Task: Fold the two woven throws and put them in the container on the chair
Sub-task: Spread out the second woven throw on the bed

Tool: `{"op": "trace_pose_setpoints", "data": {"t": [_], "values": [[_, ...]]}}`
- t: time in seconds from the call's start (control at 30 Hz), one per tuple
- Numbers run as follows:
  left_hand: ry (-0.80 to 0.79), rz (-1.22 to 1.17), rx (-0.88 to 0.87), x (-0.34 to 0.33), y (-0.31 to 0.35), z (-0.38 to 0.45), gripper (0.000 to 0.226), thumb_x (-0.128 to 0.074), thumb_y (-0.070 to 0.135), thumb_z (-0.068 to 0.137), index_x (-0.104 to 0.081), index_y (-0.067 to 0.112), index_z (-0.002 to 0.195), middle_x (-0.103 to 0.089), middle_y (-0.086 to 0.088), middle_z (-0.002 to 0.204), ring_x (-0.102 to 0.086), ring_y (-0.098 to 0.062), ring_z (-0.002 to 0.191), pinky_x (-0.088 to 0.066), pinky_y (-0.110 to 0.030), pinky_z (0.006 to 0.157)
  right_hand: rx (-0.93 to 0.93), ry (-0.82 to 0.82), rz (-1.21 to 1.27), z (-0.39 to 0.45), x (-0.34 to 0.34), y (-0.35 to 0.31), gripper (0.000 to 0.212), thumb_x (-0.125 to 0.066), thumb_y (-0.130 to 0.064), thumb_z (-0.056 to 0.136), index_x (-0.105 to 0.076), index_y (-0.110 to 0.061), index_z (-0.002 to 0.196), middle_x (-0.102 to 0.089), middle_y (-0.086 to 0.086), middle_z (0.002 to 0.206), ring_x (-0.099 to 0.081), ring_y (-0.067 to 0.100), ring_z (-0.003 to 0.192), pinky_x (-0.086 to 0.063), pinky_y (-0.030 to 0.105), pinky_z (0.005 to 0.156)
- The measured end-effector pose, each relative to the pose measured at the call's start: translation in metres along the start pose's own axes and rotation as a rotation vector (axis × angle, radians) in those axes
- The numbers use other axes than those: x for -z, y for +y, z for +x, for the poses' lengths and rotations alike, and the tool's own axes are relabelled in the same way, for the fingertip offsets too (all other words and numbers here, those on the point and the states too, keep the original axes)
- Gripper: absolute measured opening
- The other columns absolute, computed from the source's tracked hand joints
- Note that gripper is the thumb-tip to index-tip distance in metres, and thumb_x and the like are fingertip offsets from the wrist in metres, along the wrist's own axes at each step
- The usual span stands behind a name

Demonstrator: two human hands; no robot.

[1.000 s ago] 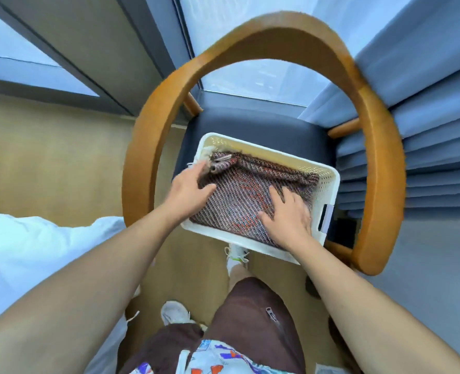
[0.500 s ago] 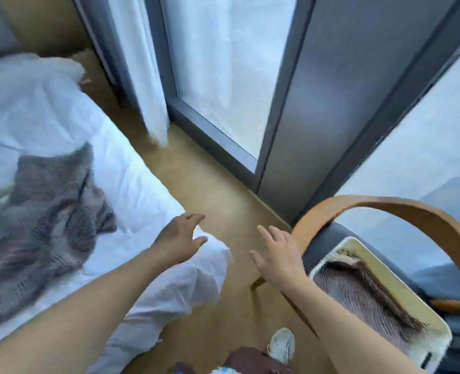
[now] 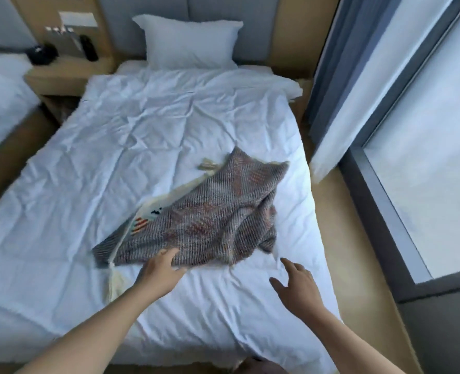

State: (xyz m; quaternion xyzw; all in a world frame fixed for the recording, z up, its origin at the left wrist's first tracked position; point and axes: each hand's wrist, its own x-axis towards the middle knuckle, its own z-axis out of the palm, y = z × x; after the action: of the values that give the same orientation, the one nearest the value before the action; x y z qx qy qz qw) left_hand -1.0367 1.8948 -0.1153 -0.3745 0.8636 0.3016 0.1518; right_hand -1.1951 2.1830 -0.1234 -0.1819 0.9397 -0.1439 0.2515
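**A:** Head view, bedside: a person leans over the bed (image 3: 94, 184), both arms out toward a throw (image 3: 204, 217) that lies rumpled and unfolded on the white duvet, toward the window side.

**B:** A second ago those hands were pressing a folded throw down into the basket on the chair. Neither basket nor chair is in view now.

**A:** So one throw looks stowed, and this would be the second. About halfway, by my reckoning.

**B:** What has the left hand (image 3: 160, 271) got?

**A:** Its fingers reach the throw's near edge and touch it. Whether they pinch the cloth or merely lie on it I cannot tell; the fingertips blur into the weave.

**B:** And the right hand (image 3: 294, 283)?

**A:** Fingers spread and loose, holding nothing, over bare duvet just short of the throw's near right corner.

**B:** Half a second ago both hands were empty in mid-air beside the bed, well short of the cloth.

**A:** Now they have arrived. Next, I judge, comes spreading it flat before any fold. A tasselled cord (image 3: 114, 265) trails from its left corner and may need tucking in.
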Motion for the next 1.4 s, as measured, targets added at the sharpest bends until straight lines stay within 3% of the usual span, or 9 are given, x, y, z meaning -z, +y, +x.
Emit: {"op": "trace_pose_setpoints", "data": {"t": [0.27,0.47,0.6,0.67,0.77,1.07,1.2,1.3,1.4], "values": [[-0.063,-0.111,0.51,0.0,-0.085,0.072,0.056,-0.062,0.042,0.093,-0.05,0.018,0.142,-0.06,-0.009,0.136,-0.059,-0.028,0.121,-0.048,-0.031,0.093,-0.276,-0.276,0.191,0.151,-0.037,-0.004,0.063,-0.066,-0.041,0.092,-0.048,-0.013,0.146,-0.063,0.016,0.137,-0.058,0.034,0.125,-0.049,0.037,0.097],[-0.073,-0.064,0.601,0.0,-0.097,0.098,0.056,-0.063,0.039,0.094,-0.05,0.015,0.143,-0.055,-0.013,0.143,-0.054,-0.031,0.128,-0.047,-0.036,0.097,-0.279,-0.225,0.182,0.204,-0.048,-0.022,0.046,-0.068,-0.032,0.092,-0.062,-0.009,0.13,-0.071,0.018,0.115,-0.062,0.036,0.116,-0.047,0.038,0.091],[-0.073,-0.016,0.538,-0.008,-0.091,0.123,0.05,-0.064,0.036,0.093,-0.053,0.019,0.139,-0.055,-0.009,0.141,-0.056,-0.029,0.122,-0.046,-0.036,0.095,-0.424,-0.053,0.231,0.245,-0.059,-0.033,0.066,-0.072,-0.026,0.081,-0.042,-0.006,0.136,-0.055,0.024,0.128,-0.053,0.043,0.119,-0.044,0.048,0.099],[-0.103,0.02,0.476,-0.013,-0.087,0.137,0.052,-0.063,0.036,0.094,-0.051,0.019,0.142,-0.052,-0.008,0.144,-0.053,-0.029,0.126,-0.044,-0.036,0.097,-0.548,-0.084,0.413,0.259,-0.058,-0.031,0.052,-0.074,-0.015,0.078,-0.047,-0.005,0.121,-0.063,0.021,0.11,-0.063,0.035,0.091,-0.055,0.041,0.077],[-0.159,0.043,0.414,-0.019,-0.081,0.157,0.058,-0.065,0.037,0.093,-0.048,0.019,0.145,-0.05,-0.007,0.147,-0.049,-0.03,0.131,-0.044,-0.038,0.098,-0.536,-0.133,0.615,0.262,-0.057,-0.027,0.027,-0.073,0.003,0.082,-0.058,0.005,0.104,-0.064,0.017,0.075,-0.056,0.023,0.054,-0.047,0.026,0.045],[-0.233,-0.148,0.0,-0.025,0.016,0.166,0.071,-0.076,0.056,0.079,-0.052,0.031,0.141,-0.053,0.002,0.142,-0.052,-0.022,0.126,-0.045,-0.036,0.098,-0.129,-0.039,0.596,0.158,-0.05,-0.083,0.014,-0.071,-0.018,0.078,-0.057,-0.019,0.081,-0.069,0.008,0.056,-0.067,0.028,0.054,-0.054,0.041,0.061],[-0.349,-0.294,-0.142,-0.019,0.058,0.162,0.094,-0.09,0.039,0.068,-0.044,0.023,0.15,-0.055,0.007,0.137,-0.053,-0.015,0.126,-0.046,-0.031,0.102,-0.023,-0.107,0.753,0.113,-0.043,-0.117,0.027,-0.058,-0.006,0.074,-0.062,-0.03,0.083,-0.061,0.007,0.053,-0.059,0.029,0.046,-0.053,0.044,0.054],[-0.341,-0.227,-0.179,-0.009,0.061,0.163,0.067,-0.078,0.015,0.072,-0.059,0.025,0.136,-0.069,-0.002,0.124,-0.065,-0.02,0.108,-0.052,-0.024,0.079,0.03,-0.2,0.717,0.093,-0.027,-0.126,0.033,-0.053,0.003,0.07,-0.065,-0.026,0.079,-0.056,0.002,0.056,-0.054,0.021,0.047,-0.047,0.034,0.052],[-0.404,-0.202,-0.211,0.01,0.057,0.15,0.054,-0.063,0.003,0.076,-0.066,0.026,0.125,-0.072,-0.007,0.114,-0.069,-0.024,0.094,-0.059,-0.031,0.074,0.039,-0.438,0.737,0.083,-0.005,-0.121,0.019,-0.06,0.008,0.075,-0.063,-0.011,0.073,-0.057,0.009,0.064,-0.056,0.02,0.059,-0.047,0.031,0.058]]}}
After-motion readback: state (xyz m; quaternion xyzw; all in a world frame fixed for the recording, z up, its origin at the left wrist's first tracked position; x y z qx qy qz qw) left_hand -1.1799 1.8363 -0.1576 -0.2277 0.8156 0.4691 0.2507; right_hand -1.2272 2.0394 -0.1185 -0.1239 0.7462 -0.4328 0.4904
